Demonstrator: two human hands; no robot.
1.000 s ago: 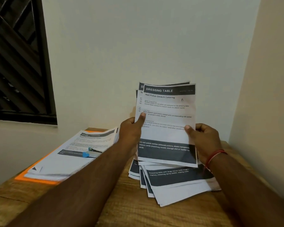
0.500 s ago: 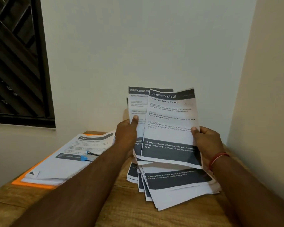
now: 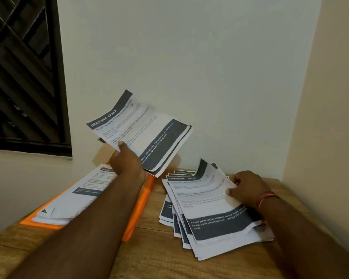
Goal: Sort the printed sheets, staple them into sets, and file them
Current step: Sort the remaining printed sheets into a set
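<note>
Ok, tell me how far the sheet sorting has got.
Done: one stack lies on the orange folder. In hand: the left hand holds a few sheets, the right hand pinches the top sheet of the fanned pile. Left: that pile; no stapling visible.

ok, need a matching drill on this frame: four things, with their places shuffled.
Things:
1. tilted sheets
2. fanned pile
3. orange folder
4. red wristband

Places:
A. on the right wrist
B. raised off the table, gripped by the left hand
C. under a stack of sheets at the table's left
D. spread on the table, right hand gripping its edge

Pairs: 1-B, 2-D, 3-C, 4-A
</note>
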